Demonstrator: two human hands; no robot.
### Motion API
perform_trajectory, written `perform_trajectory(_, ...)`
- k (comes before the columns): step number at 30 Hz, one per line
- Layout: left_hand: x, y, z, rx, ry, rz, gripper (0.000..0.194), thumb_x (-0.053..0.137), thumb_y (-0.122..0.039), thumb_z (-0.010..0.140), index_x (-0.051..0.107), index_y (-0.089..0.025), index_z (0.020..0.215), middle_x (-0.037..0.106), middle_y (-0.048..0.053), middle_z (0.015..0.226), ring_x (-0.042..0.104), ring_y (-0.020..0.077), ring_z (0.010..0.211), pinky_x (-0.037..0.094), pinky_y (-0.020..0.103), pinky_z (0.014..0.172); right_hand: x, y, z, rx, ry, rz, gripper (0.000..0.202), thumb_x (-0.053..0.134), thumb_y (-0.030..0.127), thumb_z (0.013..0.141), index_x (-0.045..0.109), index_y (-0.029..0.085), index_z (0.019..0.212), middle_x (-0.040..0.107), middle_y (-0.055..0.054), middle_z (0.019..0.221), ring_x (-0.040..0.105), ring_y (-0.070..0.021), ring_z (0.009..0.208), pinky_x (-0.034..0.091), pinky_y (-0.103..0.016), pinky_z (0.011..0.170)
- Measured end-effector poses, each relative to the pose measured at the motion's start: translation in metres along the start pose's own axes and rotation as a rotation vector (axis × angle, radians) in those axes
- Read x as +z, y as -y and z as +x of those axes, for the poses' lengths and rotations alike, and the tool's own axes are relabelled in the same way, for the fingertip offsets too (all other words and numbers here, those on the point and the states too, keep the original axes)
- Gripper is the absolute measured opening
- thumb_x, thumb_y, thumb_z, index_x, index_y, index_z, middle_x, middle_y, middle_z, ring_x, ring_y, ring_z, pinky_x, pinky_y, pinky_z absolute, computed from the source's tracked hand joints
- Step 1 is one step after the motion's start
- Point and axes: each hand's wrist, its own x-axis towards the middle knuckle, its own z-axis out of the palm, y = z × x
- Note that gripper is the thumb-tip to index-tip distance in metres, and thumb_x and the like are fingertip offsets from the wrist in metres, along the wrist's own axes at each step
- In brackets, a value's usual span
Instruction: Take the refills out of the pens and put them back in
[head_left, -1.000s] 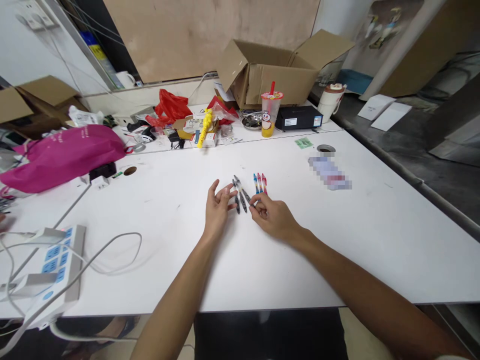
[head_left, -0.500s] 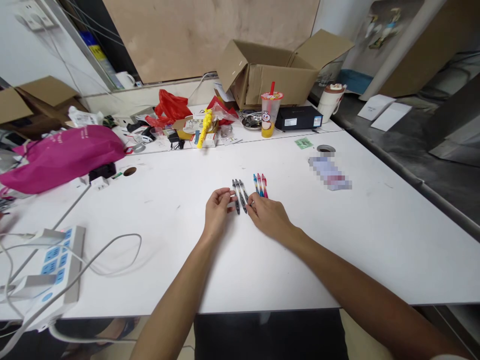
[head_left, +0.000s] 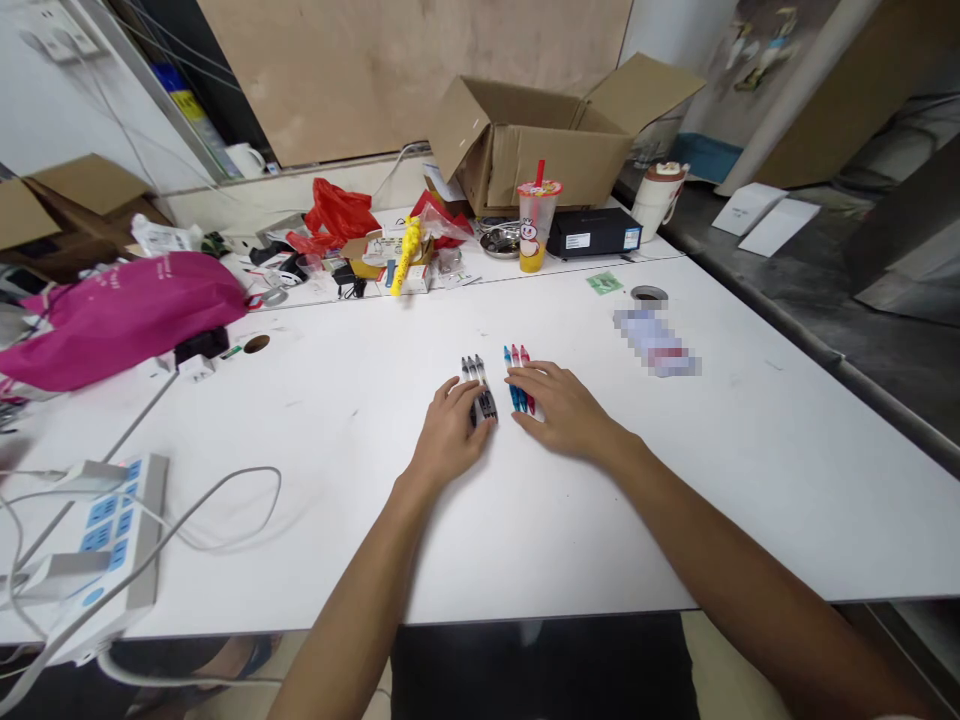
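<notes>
Three black pens [head_left: 487, 403] lie side by side on the white table, their clicker ends pointing away from me. My left hand [head_left: 450, 432] is closed around them from the left, fingers across their barrels and thumb at their near right end. Just to the right lie three coloured pens [head_left: 514, 394], blue and pink-red. Over these rests my right hand [head_left: 566, 408], its fingers stretched out across the barrels and its thumb apart, near their lower left end. The fingers partly cover both sets. A narrow strip of table separates the two groups.
A power strip [head_left: 139, 520] with looping cables lies at left, near a magenta bag [head_left: 142, 310]. Along the back stand a drink cup [head_left: 536, 228], a black box [head_left: 596, 236] and an open carton [head_left: 555, 165]. A tape roll [head_left: 649, 294] lies at right.
My left hand has moved over the black pens, which now lie closer together and more parallel. My right hand has shifted right from the black pens onto the coloured ones, its fingers extended.
</notes>
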Motion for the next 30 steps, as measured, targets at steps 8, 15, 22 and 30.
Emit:
perform_trajectory(8, 0.001, 0.001, -0.003, -0.013, 0.040, 0.045, 0.060, 0.067, -0.025, 0.085, 0.052, -0.021, 0.143, 0.059, 0.016, 0.143, 0.041, 0.0401, 0.144, 0.038, 0.063, 0.114, 0.002, -0.004, -0.003, 0.071, 0.091, 0.012, 0.049, 0.054, 0.035, 0.098, 0.052, 0.025, 0.147, 0.058, -0.014, 0.147, 0.043, -0.0330, 0.146, 0.041, -0.058, 0.114)
perform_trajectory(15, -0.001, -0.001, -0.002, -0.018, 0.053, 0.048, 0.059, 0.067, -0.024, 0.084, 0.053, -0.021, 0.142, 0.059, 0.015, 0.143, 0.041, 0.0413, 0.143, 0.037, 0.062, 0.115, -0.003, -0.002, 0.002, 0.020, 0.059, 0.049, 0.043, 0.044, 0.035, 0.104, 0.058, 0.024, 0.143, 0.058, -0.011, 0.148, 0.044, -0.0325, 0.145, 0.040, -0.058, 0.115)
perform_trajectory(22, -0.002, -0.003, -0.003, -0.026, 0.083, 0.052, 0.059, 0.066, -0.024, 0.085, 0.052, -0.021, 0.142, 0.059, 0.015, 0.144, 0.039, 0.0418, 0.144, 0.036, 0.063, 0.115, -0.009, 0.003, 0.002, 0.098, -0.066, 0.194, 0.039, 0.044, 0.036, 0.104, 0.065, 0.028, 0.136, 0.073, -0.009, 0.115, 0.059, -0.0303, 0.116, 0.048, -0.053, 0.101)
perform_trajectory(30, -0.007, -0.010, 0.004, -0.195, -0.067, -0.254, 0.047, 0.066, -0.036, 0.091, 0.057, -0.022, 0.135, 0.058, 0.015, 0.145, 0.050, 0.0331, 0.138, 0.036, 0.055, 0.117, -0.014, 0.013, 0.001, 0.316, -0.151, 0.579, 0.039, 0.050, 0.044, 0.101, 0.067, 0.029, 0.132, 0.072, -0.009, 0.120, 0.066, -0.0268, 0.107, 0.050, -0.048, 0.097)
